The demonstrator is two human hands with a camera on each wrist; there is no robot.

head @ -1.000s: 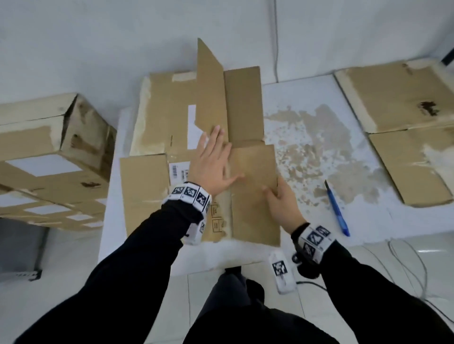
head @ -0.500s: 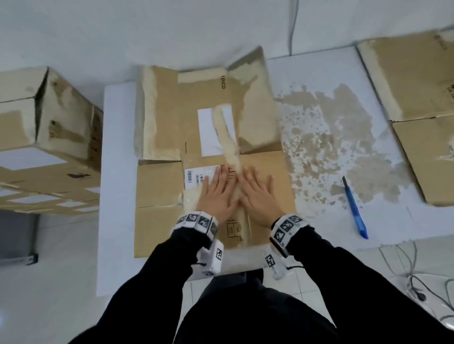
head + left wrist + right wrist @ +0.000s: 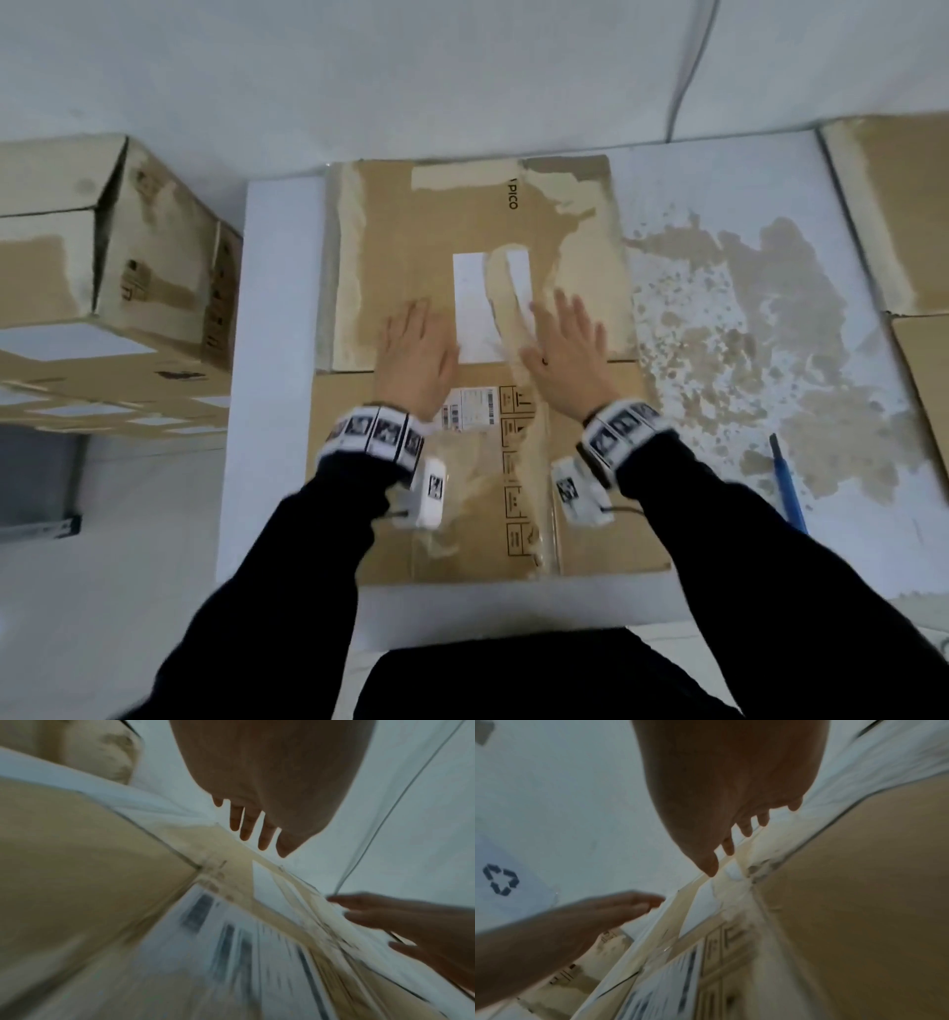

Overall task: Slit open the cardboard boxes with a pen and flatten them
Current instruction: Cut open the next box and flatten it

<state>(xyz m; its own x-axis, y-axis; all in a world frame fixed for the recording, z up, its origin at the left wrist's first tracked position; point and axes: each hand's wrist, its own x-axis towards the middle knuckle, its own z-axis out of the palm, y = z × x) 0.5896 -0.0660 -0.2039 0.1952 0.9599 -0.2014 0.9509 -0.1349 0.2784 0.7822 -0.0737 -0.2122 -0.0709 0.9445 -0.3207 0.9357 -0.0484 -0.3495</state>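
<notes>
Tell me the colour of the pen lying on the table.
Blue; the pen shows best in the head view, right of the cardboard.

A flattened cardboard box (image 3: 477,360) lies on the table (image 3: 272,360), with the left hand (image 3: 416,354) and right hand (image 3: 565,349) side by side over its middle, a pen (image 3: 788,488) on the table to its right, flat cardboard (image 3: 904,221) beyond that, and stacked boxes (image 3: 113,288) left of the table.

Both hands (image 3: 493,354) slid apart up the flattened box (image 3: 472,246).

Flattened box (image 3: 898,216) cut off at right; shipping label (image 3: 470,408) print blurred
</notes>
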